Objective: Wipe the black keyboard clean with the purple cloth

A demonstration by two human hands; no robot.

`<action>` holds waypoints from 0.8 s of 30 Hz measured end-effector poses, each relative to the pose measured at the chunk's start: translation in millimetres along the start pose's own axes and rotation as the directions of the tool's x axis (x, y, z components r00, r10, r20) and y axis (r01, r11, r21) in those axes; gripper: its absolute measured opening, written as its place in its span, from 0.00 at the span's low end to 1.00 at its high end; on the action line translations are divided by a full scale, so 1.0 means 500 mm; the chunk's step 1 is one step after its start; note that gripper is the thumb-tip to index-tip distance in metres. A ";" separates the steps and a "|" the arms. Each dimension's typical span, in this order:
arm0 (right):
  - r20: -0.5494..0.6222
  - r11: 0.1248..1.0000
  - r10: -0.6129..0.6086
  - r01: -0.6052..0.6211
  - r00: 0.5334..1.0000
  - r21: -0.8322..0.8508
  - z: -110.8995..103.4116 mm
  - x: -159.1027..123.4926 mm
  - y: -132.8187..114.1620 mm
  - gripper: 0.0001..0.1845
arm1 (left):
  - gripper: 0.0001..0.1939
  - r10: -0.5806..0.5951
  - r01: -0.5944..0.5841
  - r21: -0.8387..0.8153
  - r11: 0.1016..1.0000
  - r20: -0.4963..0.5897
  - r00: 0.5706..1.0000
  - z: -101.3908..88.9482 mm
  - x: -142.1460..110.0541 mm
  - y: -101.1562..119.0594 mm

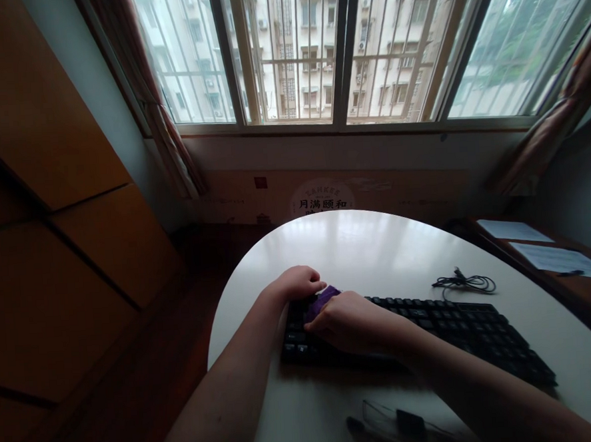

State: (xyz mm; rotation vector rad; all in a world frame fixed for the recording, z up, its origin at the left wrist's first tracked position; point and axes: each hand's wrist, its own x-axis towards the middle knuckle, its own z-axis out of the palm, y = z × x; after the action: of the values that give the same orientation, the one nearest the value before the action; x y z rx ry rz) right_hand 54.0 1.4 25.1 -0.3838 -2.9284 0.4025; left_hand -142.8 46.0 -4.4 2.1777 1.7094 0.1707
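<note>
A black keyboard lies at a slant across the white round table. My right hand is closed on a purple cloth, which rests against the keys near the keyboard's left end. At the far left corner of the keyboard, my left hand has its fingers curled over the edge and seems to steady it. The left fingertips are partly hidden. My right forearm crosses above the keyboard and covers several of its keys.
On the white table, a coiled black cable lies beyond the keyboard. Nearer me are a small black item with a thin frame and a dark slim object, both blurred. Papers lie on a brown desk at right.
</note>
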 end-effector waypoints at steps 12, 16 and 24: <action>0.019 0.997 0.008 -0.007 1.000 -0.073 -0.017 -0.004 0.001 0.15 | 0.22 -0.007 0.007 0.001 1.000 0.004 1.000 0.002 0.003 -0.005; -0.025 0.963 0.148 -0.150 0.989 -0.224 -0.032 -0.003 0.000 0.12 | 0.21 -0.024 0.024 -0.015 1.000 0.010 1.000 0.003 0.004 -0.007; -0.346 0.819 0.452 -0.536 0.823 -0.205 -0.079 -0.008 0.012 0.10 | 0.20 -0.030 0.032 -0.070 0.997 0.020 0.999 -0.004 -0.002 0.000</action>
State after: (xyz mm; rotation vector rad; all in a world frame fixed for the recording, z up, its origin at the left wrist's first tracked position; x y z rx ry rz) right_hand 66.5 15.5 60.5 -1.1664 -2.5658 -0.0436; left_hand -143.7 45.6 -2.4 2.0947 1.6999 0.1982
